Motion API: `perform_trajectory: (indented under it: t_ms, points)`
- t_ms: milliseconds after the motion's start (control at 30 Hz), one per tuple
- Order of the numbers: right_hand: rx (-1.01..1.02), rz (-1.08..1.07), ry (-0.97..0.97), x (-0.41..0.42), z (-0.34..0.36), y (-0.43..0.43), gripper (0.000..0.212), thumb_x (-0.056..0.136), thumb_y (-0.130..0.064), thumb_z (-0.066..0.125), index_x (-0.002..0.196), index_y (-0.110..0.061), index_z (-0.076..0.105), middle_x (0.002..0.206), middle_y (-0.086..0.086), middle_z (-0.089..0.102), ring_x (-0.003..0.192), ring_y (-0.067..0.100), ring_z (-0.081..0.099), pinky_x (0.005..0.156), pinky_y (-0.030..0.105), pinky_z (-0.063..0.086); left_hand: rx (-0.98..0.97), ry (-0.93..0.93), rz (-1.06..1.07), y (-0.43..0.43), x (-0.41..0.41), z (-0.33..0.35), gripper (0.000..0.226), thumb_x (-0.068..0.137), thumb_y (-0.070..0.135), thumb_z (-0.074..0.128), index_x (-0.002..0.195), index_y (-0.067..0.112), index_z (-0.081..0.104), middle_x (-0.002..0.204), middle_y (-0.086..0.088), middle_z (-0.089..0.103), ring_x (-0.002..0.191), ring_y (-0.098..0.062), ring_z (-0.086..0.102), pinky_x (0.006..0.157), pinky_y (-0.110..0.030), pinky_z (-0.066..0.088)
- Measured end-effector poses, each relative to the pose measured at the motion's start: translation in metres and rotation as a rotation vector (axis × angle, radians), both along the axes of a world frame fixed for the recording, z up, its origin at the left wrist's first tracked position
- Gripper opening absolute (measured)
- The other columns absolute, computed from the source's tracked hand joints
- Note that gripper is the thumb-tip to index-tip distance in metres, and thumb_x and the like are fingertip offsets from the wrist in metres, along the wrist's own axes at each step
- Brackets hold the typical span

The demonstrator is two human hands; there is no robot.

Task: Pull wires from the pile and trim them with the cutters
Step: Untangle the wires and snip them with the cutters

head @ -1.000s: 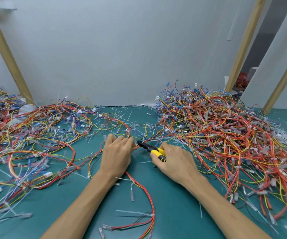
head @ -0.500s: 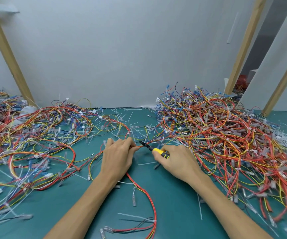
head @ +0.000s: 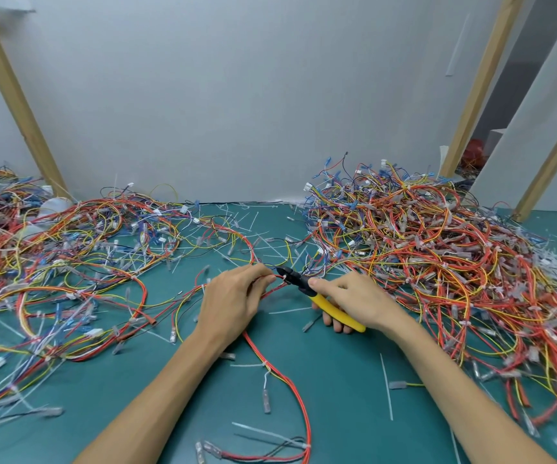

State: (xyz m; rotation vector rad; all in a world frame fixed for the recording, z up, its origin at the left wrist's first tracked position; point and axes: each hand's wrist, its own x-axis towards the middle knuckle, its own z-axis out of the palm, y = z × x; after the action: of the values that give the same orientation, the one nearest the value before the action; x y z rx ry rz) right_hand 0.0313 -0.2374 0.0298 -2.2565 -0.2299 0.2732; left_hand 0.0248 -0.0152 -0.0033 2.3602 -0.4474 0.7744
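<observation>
Fingers (head: pixel 265 279) of the left hand (head: pixel 233 301) are curled and pinch a bundle of thin red insulated wires (head: pixel 275 289) between the thumb and fingertips, above the middle of the teal counter (head: pixel 337 413).

Fingers (head: pixel 337 324) of the right hand (head: pixel 354 299) are wrapped around the handles of the yellow-handled, black-headed cutters (head: pixel 295 278). The thumb lies along the upper side, close to the head. The cutter head points left and meets the bundle just beside the left fingertips. Whether the blades are closed on a wire cannot be told.

From the pinch point the bundle passes under the left palm and reappears beside the left wrist. It then runs along the counter toward the near edge, where it curves left.

The large tangled heap of red, orange, yellow and blue wires (head: pixel 437 262) lies on the right half of the counter. It sits just beside the right hand and reaches back to the grey wall (head: pixel 237 95). A flatter spread of similar mixed-colour wires (head: pixel 69 262) covers the left half, near the left hand.

Short white plastic tie offcuts (head: pixel 385 380) and clear-sleeved terminals (head: pixel 266 401) lie scattered on the counter, between the forearms and behind the hands. Bare wooden posts (head: pixel 12 95) stand at both sides against the wall.
</observation>
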Motion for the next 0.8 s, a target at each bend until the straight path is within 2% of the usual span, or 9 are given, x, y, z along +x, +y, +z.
perform_trajectory:
  t_ms: [233, 467, 800]
  points:
    - [0.101, 0.010, 0.107, -0.0006, 0.0034, -0.0011, 0.054, 0.096, -0.051, 0.051, 0.084, -0.003, 0.073, 0.069, 0.011, 0.070, 0.058, 0.020, 0.064, 0.051, 0.028, 0.051, -0.036, 0.023, 0.025, -0.0027, -0.0019, 0.0009, 0.007, 0.092, 0.026, 0.065, 0.087, 0.024, 0.070, 0.066, 0.008, 0.064, 0.062, -0.016, 0.059, 0.058, -0.035, 0.049]
    - [0.050, 0.013, 0.072, -0.0040, 0.0010, 0.0014, 0.050, 0.096, -0.052, 0.051, 0.088, -0.008, 0.072, 0.069, 0.004, 0.069, 0.058, 0.013, 0.063, 0.052, 0.027, 0.050, -0.031, -0.032, 0.048, -0.0026, -0.0053, 0.0028, 0.005, 0.089, 0.021, 0.070, 0.085, 0.022, 0.072, 0.068, 0.007, 0.067, 0.059, -0.017, 0.059, 0.055, -0.034, 0.049]
    - [0.074, 0.038, 0.071, -0.0042, 0.0020, -0.0004, 0.047, 0.096, -0.051, 0.051, 0.090, -0.010, 0.072, 0.080, 0.008, 0.073, 0.061, 0.014, 0.064, 0.053, 0.027, 0.050, -0.002, -0.073, 0.077, -0.0031, -0.0062, 0.0038, 0.004, 0.088, 0.022, 0.071, 0.084, 0.025, 0.072, 0.069, 0.010, 0.069, 0.059, -0.015, 0.061, 0.052, -0.032, 0.048]
